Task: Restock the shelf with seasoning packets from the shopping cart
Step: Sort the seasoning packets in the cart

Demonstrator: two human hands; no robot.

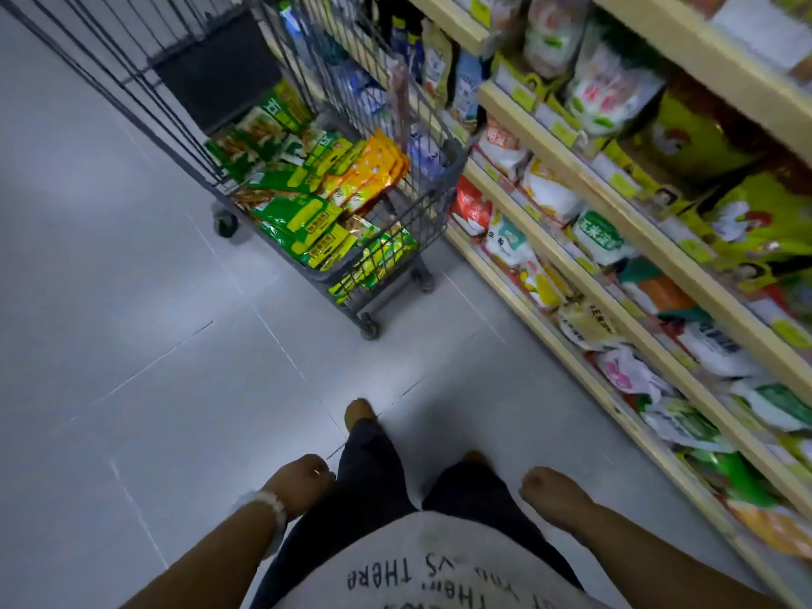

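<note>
- Two bare hands hang low at the near edge of the view, both well apart from the grey wire shopping cart [448, 169], which stands far ahead on the pale tiled floor [110, 301], just beside the wooden shelf unit [584, 178] that runs along the right.
- The green and yellow seasoning packets [299, 213] lie piled flat in the cart's basket, an orange bundle [373, 169] leaning on top toward the shelf side; the heap stretches from the near right corner of the basket back toward the far left.
- From either hand the packets lie forward and a little left; the left hand [301, 481], which wears a pale bead bracelet [268, 507] at the wrist, looks slightly nearer to them, though neither could reach without a step forward, I judge.
- The left hand hangs beside the dark trouser leg, fingers loosely curled, holding nothing.
- The right hand [551, 487] hangs on the shelf side, also loosely curled and empty; blur hides finer detail.
- The shelves on the right already carry mixed bags and packets; which gap needs filling cannot be told.
</note>
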